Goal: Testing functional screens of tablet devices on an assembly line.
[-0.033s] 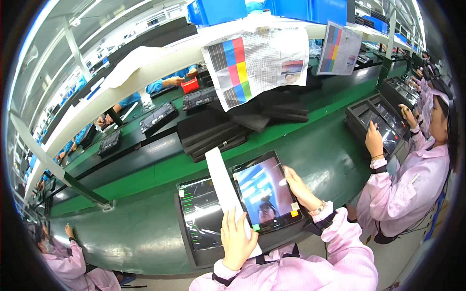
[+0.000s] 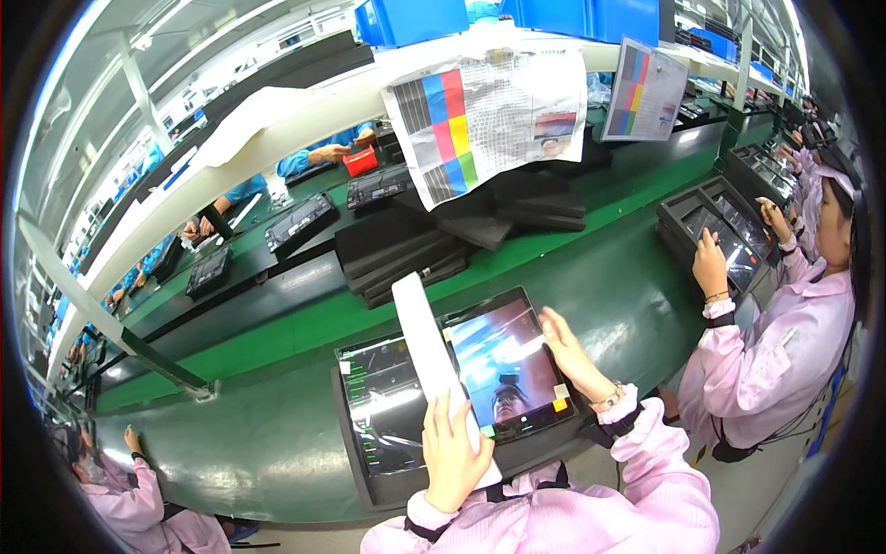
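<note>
My left hand [image 2: 452, 452] is closed round the lower part of a long white flat bar [image 2: 426, 346], which stands tilted between two tablets in a black foam tray [image 2: 355, 466]. The right tablet [image 2: 503, 355] is lit, with a picture of bright lights and a person on its screen and small coloured squares along its lower edge. On the left tablet [image 2: 380, 402], rows of green marks show on a dark screen, partly covered by the bar. My right hand [image 2: 574, 358] has its fingers stretched out beside the right tablet's edge, holding nothing.
Black foam trays [image 2: 397, 245] lie stacked beyond the tablets. Printed sheets [image 2: 498, 120] hang from a white shelf [image 2: 323, 115]. To the right, a co-worker [image 2: 784, 342] handles another tray [image 2: 720, 231] of tablets. Another person [image 2: 129, 499] sits at far left along the green bench [image 2: 258, 415].
The white bar and my left hand have shifted slightly to the right. My right fingers have moved a little at the tablet's edge. The picture on the lit screen has changed.
</note>
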The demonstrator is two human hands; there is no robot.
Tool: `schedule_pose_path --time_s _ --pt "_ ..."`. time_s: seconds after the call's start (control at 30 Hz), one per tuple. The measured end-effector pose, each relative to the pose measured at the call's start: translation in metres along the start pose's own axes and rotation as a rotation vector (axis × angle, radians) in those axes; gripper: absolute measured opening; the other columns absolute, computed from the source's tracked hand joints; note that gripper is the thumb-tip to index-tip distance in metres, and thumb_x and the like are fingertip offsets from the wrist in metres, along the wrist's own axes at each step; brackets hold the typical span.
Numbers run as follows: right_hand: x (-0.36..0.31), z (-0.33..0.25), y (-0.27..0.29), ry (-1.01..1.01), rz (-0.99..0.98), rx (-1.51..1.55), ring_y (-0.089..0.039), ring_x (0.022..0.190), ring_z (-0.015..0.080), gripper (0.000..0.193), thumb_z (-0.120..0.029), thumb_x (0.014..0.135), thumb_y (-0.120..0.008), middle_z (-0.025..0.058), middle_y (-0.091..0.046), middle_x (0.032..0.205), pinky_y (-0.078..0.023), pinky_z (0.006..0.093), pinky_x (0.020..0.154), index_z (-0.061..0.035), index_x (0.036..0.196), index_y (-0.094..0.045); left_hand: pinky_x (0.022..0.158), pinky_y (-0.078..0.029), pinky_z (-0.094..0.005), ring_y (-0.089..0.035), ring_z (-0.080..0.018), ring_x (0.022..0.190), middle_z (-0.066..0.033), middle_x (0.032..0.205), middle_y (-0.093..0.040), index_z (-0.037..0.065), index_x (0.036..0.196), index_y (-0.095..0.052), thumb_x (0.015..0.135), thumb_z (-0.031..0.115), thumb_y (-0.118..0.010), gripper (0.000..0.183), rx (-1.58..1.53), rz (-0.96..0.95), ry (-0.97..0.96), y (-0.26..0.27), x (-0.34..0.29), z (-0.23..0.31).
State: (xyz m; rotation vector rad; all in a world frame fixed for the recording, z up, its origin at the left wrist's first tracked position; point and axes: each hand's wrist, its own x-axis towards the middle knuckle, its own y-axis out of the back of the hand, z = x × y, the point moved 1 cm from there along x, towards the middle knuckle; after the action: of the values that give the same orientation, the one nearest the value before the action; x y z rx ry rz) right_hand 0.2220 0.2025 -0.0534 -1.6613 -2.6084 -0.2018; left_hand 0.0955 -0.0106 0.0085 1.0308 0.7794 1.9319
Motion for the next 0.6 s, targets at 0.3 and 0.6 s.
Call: schedule_pose_path --time_s 0.3,0.6 --pt "-0.079 -0.049 0.027 -0.089 -0.285 -0.129 -0.058 0.078 0.0112 0.061 -0.010 0.089 -0.052 0.0122 -0.053 0.115 -0.047 0.0246 0.066 -0.0074 0.140 -0.019 0.105 -0.024 -0.0479 -0.021 -0.0455 0.129 -0.0304 0.137 -0.021 -0.004 0.129 -0.030 0.084 0.011 -0.056 0.054 -0.544 -0.158 -0.267 -0.052 0.030 0.056" --pt "-0.099 -0.057 0.011 0.127 -0.055 -0.810 -0.057 0.088 0.0275 0.069 -0.019 0.076 -0.067 0.0163 -0.047 0.114 -0.048 0.0359 0.075 -0.0047 0.135 -0.033 0.104 -0.025 -0.0511 -0.031 -0.0403 0.126 -0.0248 0.132 -0.035 -0.005 0.123 -0.036 0.080 0.007 -0.057 0.049 -0.306 -0.214 -0.243 -0.031 -0.008 0.014"
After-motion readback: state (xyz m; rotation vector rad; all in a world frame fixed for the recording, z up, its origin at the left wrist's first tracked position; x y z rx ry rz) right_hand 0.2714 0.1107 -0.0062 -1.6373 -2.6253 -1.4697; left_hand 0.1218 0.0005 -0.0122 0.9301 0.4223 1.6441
